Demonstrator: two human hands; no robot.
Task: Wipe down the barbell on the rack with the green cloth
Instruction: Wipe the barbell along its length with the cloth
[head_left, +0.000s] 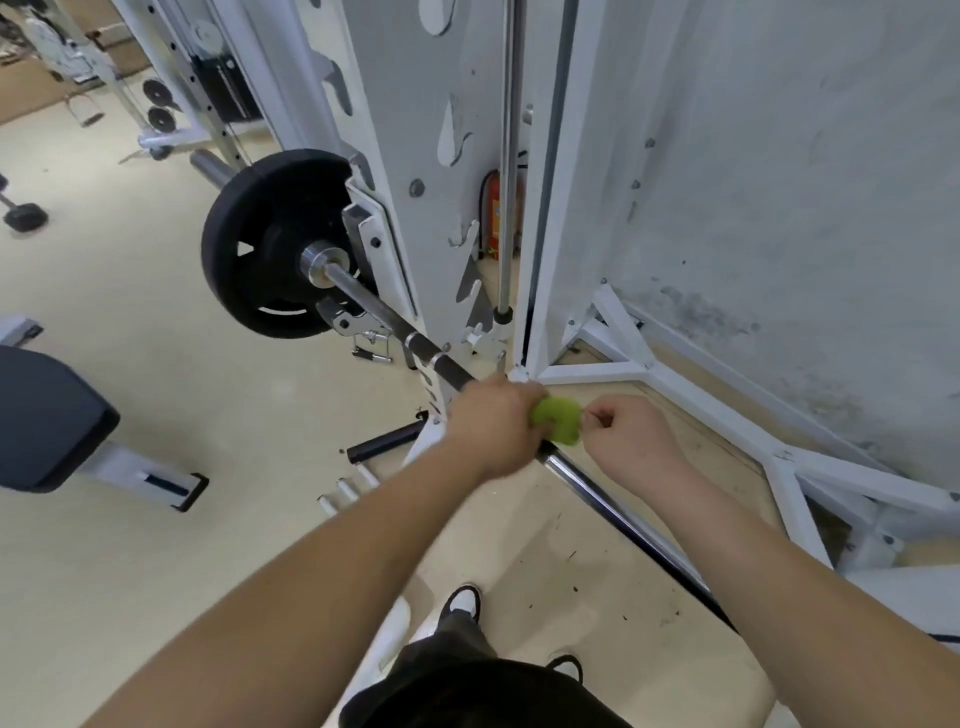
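On the bar (587, 480), left hand (493, 426) curls round cloth (556, 418), right hand (623, 436) pinches its edge; best wrap snug before sliding.

support: white rack (384, 156) | on it: barbell (379, 312) | floor (156, 312): bench (47, 415), dumbbell (23, 215)

barbell (587, 483): steel shaft, seated in white rack (457, 156), running diagonally from upper left to lower right; black plate (270, 244) on its far sleeve
green cloth (558, 418): small, bunched, wrapped over mid-shaft
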